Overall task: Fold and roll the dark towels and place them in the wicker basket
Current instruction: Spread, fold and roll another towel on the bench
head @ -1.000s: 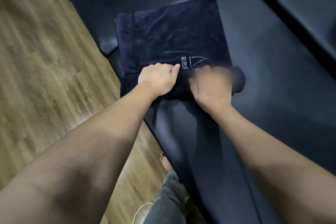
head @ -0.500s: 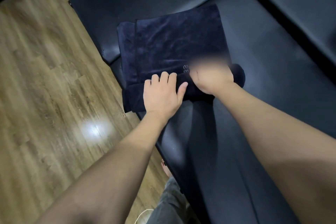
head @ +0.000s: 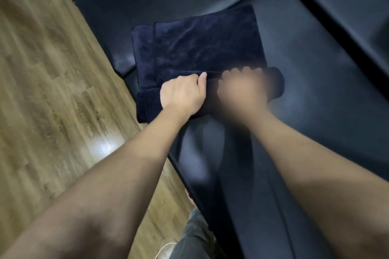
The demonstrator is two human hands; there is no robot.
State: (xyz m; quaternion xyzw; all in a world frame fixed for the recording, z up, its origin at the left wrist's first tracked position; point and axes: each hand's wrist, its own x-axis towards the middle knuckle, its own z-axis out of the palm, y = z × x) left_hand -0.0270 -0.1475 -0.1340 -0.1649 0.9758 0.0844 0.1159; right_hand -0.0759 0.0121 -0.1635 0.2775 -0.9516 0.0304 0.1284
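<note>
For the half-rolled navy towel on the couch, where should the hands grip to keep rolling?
Grip the rolled near edge of the towel, from the person's side, palms over the top. The roll lies crosswise, so left hand and right hand go spread along it, probably wider toward its ends.

Dim indoor light, soft focus.
We see overhead glare on the floor (head: pixel 103 145), the right hand (head: pixel 242 90) motion-blurred, and wide-angle stretching at the edges.

No text, label, brand or number is showing legibly anywhere. The dark towel (head: pixel 202 48) on the black couch (head: pixel 315 111) is showing only plain fabric, and nothing on the wooden floor (head: pixel 52 69) beside the couch is carrying any writing.
</note>
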